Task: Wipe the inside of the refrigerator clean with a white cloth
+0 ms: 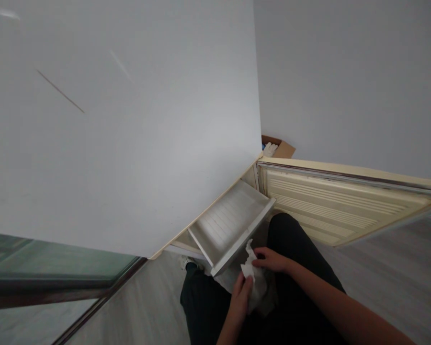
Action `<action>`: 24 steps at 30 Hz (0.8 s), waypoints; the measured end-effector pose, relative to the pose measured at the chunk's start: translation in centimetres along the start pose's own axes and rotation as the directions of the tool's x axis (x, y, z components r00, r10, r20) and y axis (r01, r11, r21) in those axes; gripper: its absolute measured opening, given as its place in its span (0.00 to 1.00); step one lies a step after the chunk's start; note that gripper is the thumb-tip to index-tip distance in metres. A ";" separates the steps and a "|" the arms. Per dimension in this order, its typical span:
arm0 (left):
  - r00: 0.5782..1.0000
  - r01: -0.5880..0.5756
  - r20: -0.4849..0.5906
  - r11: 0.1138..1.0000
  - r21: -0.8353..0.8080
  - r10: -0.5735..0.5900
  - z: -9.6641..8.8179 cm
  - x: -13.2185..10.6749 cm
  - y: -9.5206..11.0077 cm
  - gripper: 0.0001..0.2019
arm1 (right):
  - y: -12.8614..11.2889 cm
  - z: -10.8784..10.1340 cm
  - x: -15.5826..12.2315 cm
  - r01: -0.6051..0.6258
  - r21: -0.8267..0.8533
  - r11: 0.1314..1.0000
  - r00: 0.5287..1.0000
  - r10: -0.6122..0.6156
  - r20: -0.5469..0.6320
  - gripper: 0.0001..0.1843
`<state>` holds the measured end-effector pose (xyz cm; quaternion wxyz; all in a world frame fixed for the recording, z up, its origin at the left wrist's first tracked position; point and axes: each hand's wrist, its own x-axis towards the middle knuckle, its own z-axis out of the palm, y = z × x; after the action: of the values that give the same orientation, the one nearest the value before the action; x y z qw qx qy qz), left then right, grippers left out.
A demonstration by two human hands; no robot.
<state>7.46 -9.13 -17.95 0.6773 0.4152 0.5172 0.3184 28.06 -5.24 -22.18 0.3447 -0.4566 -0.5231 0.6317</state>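
Note:
Low in front of my lap, both my hands hold a crumpled white tissue with a ragged upper edge. My left hand grips its lower left side, fingers closed. From the right, my right hand pinches it between thumb and fingers. Part of a pale, bag-like bundle hangs below between my knees; I cannot make out what it is. Just beyond my hands, a white shallow drawer is pulled out of a white cabinet that looks like a fridge or freezer.
The cream ribbed door stands swung out to the right, close to my right knee. Behind its hinge is a cardboard box with a pale glove in it. A dark-framed glass panel is at lower left, beside the grey floor.

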 end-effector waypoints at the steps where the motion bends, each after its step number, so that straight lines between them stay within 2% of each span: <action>1: 1.000 -0.018 0.023 1.000 -0.001 0.018 0.4 0.1 -0.3 0.27 | 0.1 -0.1 0.1 0.003 -0.025 1.000 1.000 -0.003 -0.009 0.19; 3: 0.999 -0.036 0.033 0.999 0.026 0.035 1.2 0.2 -0.5 0.26 | 0.0 -0.2 0.2 0.011 -0.054 0.999 1.000 -0.011 -0.004 0.19; 7: 0.999 -0.023 -0.046 0.998 0.061 0.026 2.4 0.2 0.1 0.24 | -1.0 0.1 0.2 0.088 -0.055 0.995 0.996 -0.088 0.005 0.22; 10: 0.996 -0.032 -0.088 0.999 0.032 0.034 2.5 0.1 0.9 0.23 | -1.5 0.3 0.3 0.110 -0.021 0.994 0.992 -0.112 -0.065 0.25; 12: 0.996 -0.052 -0.069 0.998 0.039 0.054 2.5 -0.1 1.4 0.23 | -1.5 0.3 0.5 0.107 0.002 0.994 0.985 -0.106 -0.133 0.28; 18: 0.983 -0.178 -0.014 0.960 0.216 0.185 2.9 -0.3 2.5 0.18 | -1.5 -0.2 0.6 0.154 0.060 0.986 0.948 -0.130 -0.289 0.27; 21: 0.948 -0.289 -0.037 0.903 0.319 0.317 3.1 0.0 3.1 0.11 | -1.7 -0.4 0.7 0.153 0.133 0.979 0.948 -0.108 -0.299 0.26; 24: 0.907 -0.392 0.004 0.839 0.376 0.422 3.1 0.3 4.0 0.07 | -1.7 -0.4 0.7 0.124 0.220 0.967 0.962 -0.063 -0.267 0.25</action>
<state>10.51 -7.77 -14.12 0.4831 0.6223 0.4938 0.3682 28.16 -4.08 -20.66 0.4911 -0.4653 -0.4166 0.6073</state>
